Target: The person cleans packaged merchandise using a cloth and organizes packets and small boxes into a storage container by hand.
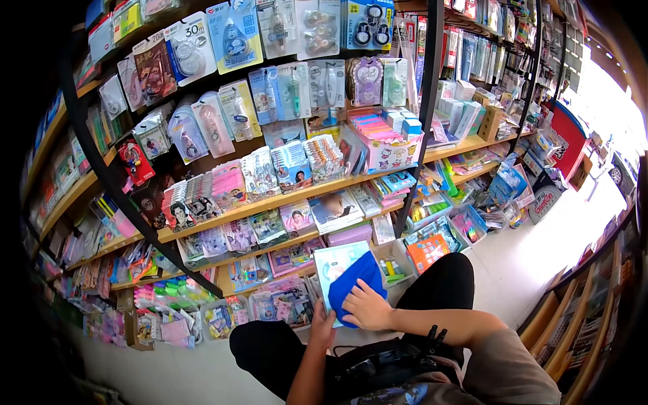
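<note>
My left hand [322,325] is closed on the lower left edge of a thin, light-coloured book [333,264] with a pale blue picture on its cover. The book is held tilted above my lap. Over its lower right part lies a blue cloth [356,275]. My right hand [368,307] presses the cloth against the cover, fingers bent over it. The fingertips of my left hand are partly hidden behind the book.
Wooden shelves [270,200] in front carry rows of small packets and booklets. Blister packs [235,37] hang above. Plastic bins [399,266] stand on the floor by my knees. A black upright post [426,88] divides the shelving. Another rack [574,324] stands at the right.
</note>
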Motion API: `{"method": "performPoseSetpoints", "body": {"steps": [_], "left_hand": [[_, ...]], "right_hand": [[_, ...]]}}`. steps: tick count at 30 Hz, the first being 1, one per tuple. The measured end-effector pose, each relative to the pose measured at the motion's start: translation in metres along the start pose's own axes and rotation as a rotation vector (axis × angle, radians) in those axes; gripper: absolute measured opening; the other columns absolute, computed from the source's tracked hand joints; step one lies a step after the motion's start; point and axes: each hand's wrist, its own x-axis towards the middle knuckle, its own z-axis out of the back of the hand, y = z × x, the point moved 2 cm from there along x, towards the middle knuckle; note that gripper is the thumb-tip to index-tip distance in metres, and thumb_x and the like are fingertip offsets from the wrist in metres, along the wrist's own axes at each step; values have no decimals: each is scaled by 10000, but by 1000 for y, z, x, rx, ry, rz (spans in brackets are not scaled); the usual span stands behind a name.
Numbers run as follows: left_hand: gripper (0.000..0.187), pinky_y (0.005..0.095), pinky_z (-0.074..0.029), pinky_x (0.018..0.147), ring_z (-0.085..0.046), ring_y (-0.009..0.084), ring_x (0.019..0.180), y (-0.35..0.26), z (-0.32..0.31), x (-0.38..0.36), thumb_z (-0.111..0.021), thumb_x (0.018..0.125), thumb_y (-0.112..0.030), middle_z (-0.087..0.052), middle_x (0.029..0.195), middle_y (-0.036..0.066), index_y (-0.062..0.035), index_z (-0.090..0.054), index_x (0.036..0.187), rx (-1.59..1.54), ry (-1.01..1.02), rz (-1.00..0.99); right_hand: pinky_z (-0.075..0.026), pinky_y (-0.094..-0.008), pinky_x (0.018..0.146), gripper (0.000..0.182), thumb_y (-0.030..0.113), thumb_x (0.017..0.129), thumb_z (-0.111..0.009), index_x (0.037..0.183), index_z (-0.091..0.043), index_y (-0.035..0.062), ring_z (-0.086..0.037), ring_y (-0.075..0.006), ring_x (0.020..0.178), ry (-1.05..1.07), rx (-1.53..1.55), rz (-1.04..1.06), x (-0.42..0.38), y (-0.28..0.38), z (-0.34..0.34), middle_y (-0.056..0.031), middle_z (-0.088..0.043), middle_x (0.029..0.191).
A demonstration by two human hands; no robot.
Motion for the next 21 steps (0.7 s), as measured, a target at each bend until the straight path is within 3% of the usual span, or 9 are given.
{"method": "performPoseSetpoints", "body": {"steps": [3,5,8,16,17,21], "left_hand": [[502,319,-331,953,-410,159,1119,-11,-22,-4,-512,838,-4,-418,1217,63,-44,-293,1288,82,-32,-23],[557,322,-322,963,-395,162,1138,-9,-19,0,-517,809,39,-401,1239,64,-46,-272,1302,68,36,-35],[555,320,-319,969,-397,164,1140,-10,-21,-2,-525,807,43,-406,1230,65,-43,-269,1293,69,-21,21],[544,364,-384,932,-454,214,1107,5,-13,-4,-508,815,53,-431,1215,90,-73,-271,1288,-92,-144,77],[517,375,-400,912,-465,220,1092,3,-13,-5,-500,821,34,-438,1199,95,-75,-281,1276,-82,-154,62],[463,408,-436,868,-488,237,1064,-4,-9,-3,-489,840,-17,-453,1166,102,-88,-295,1254,-81,-157,-37]], "right_hand": [[-244,-499,971,338,372,815,-493,1020,-547,108,-443,-256,971,-187,32,36,2,-14,-1,-65,-511,923],[-246,-532,942,348,371,820,-492,1064,-531,126,-439,-257,967,-241,-5,-24,19,-19,10,-60,-509,941],[-236,-545,952,388,358,824,-490,1128,-500,117,-438,-264,1007,-313,-16,-130,48,-29,18,-78,-509,1014],[-242,-479,989,423,347,834,-473,1127,-484,43,-405,-318,1105,-329,13,-405,59,-63,6,-136,-477,1167],[-260,-450,987,426,339,832,-477,1051,-516,-24,-402,-348,1107,-417,94,-435,56,-69,-3,-187,-479,1141],[-268,-466,986,456,351,819,-497,914,-559,-91,-394,-402,1105,-239,134,-398,37,-64,-14,-271,-484,1062]]}}
